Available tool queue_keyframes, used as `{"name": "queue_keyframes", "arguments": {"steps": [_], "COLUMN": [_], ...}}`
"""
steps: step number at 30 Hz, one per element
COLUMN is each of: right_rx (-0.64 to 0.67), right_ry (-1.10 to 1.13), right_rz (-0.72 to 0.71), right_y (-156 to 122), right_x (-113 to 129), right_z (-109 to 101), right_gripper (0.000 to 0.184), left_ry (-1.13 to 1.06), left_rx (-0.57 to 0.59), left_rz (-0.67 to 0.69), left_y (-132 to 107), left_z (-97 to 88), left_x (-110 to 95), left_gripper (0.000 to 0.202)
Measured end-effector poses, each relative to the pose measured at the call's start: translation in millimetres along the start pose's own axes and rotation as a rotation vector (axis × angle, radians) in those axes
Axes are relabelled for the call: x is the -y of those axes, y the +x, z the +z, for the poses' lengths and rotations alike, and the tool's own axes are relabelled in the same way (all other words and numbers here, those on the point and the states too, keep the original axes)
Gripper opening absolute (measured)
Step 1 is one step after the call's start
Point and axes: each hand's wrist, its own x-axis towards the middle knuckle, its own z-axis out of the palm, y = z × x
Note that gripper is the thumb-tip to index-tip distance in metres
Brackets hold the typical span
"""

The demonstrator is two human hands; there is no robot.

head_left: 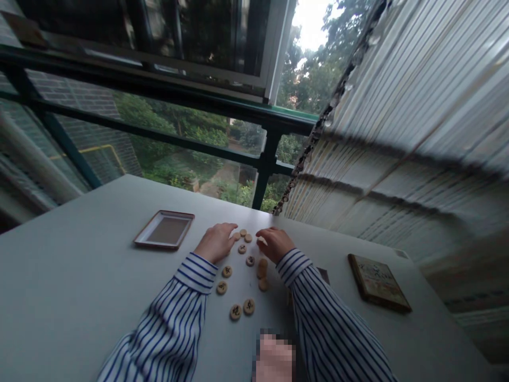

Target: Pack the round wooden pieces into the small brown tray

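Round wooden Chinese chess pieces lie on the white table between my two hands. My left hand rests at the left of a small group, its fingers apart and loosely curved, the thumb close to a pale piece. On the other side, my right hand curves with thumb and forefinger apart beside another piece. Something pale shows in that gap; whether it is touched, I cannot tell. Nearer me are marked pieces, among them one piece and a front piece. Plain pieces lie under my right wrist.
An open shallow tin lid or tray lies at the left of the white table. A flat printed box lies at the right. A dark object is partly hidden behind my right sleeve. Green railing and blinds border the table.
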Motion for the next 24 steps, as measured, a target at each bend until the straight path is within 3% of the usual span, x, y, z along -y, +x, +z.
{"name": "queue_keyframes", "arguments": {"steps": [9,24], "right_rx": [-0.015,-0.024], "right_ry": [-0.015,-0.055], "right_rz": [-0.025,-0.014], "right_y": [14,16], "right_x": [16,15], "right_z": [26,29], "right_gripper": [0.019,0.019], "left_ry": [0.011,-0.002], "left_rx": [0.014,0.023], "left_rz": [-0.008,-0.033], "left_y": [1,0], "left_z": [5.8,6.4], "left_x": [3,0], "left_gripper": [0.035,0.033]}}
